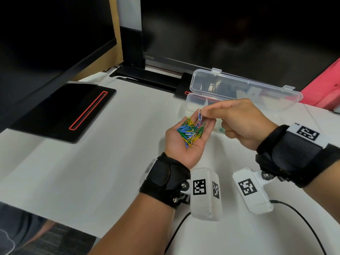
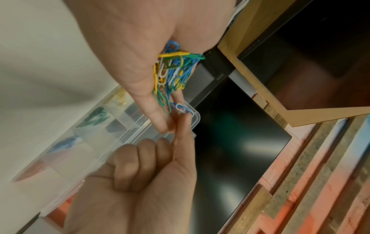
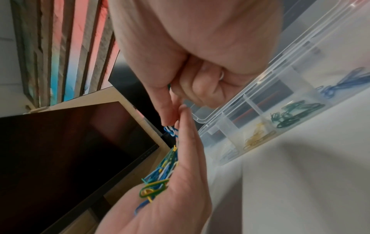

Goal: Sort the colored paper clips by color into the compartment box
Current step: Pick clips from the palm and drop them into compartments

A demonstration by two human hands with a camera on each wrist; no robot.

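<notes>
My left hand lies palm up above the white table, fingers nearly straight, carrying a mixed pile of paper clips in blue, green, yellow and white. Just above the pile, my right hand pinches a blue paper clip with a white one hanging on it, between thumb and index finger; its other fingers are curled. Behind both hands stands the clear compartment box with its lid open. Separate compartments hold yellow clips, green clips and blue clips.
Two dark monitors stand at the back. A black stand base with a red-edged slot lies to the left. A pink object sits at the far right. A black cable runs across the table near my right wrist.
</notes>
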